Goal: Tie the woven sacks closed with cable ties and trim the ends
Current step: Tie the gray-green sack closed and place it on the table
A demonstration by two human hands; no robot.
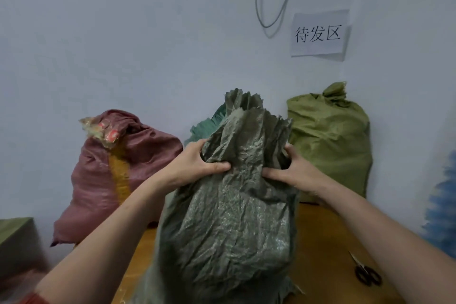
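Note:
A full grey-green woven sack (227, 229) stands upright on the wooden table (323, 242) right in front of me. Its loose mouth (249, 126) is bunched upward. My left hand (197, 164) grips the gathered neck from the left, thumb pressed into the fabric. My right hand (293, 173) grips the same neck from the right. Black-handled scissors (365, 273) lie on the table at the lower right. No cable tie is visible.
Against the white wall stand a pink-red sack (116, 175) at left, a teal sack (207, 126) partly hidden behind the one I hold, and an olive-green sack (330, 140) with a bunched top at right. A paper sign (318, 33) and a hanging cable (271, 2) are on the wall.

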